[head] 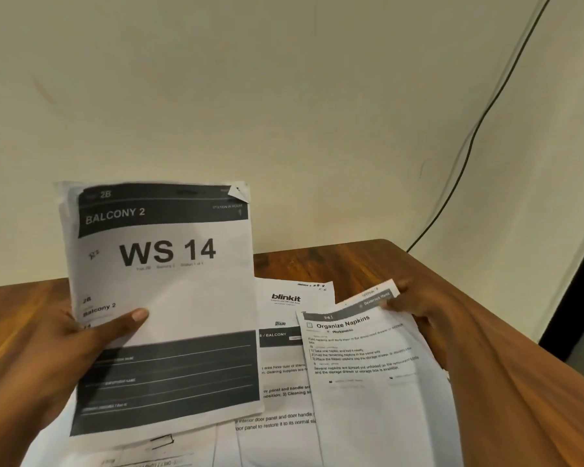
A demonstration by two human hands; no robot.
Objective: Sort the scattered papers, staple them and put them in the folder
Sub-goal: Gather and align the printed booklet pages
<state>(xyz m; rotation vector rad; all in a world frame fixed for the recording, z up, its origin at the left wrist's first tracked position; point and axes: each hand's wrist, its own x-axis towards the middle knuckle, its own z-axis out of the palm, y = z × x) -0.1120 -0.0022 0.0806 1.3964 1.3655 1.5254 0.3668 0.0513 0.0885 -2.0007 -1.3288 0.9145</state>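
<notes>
Head view: left hand (81,335) pinches the WS 14 sheet (164,298), right hand (418,308) pinches the napkins sheet (368,358); sorting just started, stapling and folder left.

A "WS 14" sheet (169,298) stands raised and tilted above other printed papers (284,365) lying overlapped, beside an "Organize Napkins" sheet (368,365).

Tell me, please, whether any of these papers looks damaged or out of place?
The WS 14 sheet, held up by the left hand, has its top right corner dog-eared. The other papers overlap askew on the table.
</notes>
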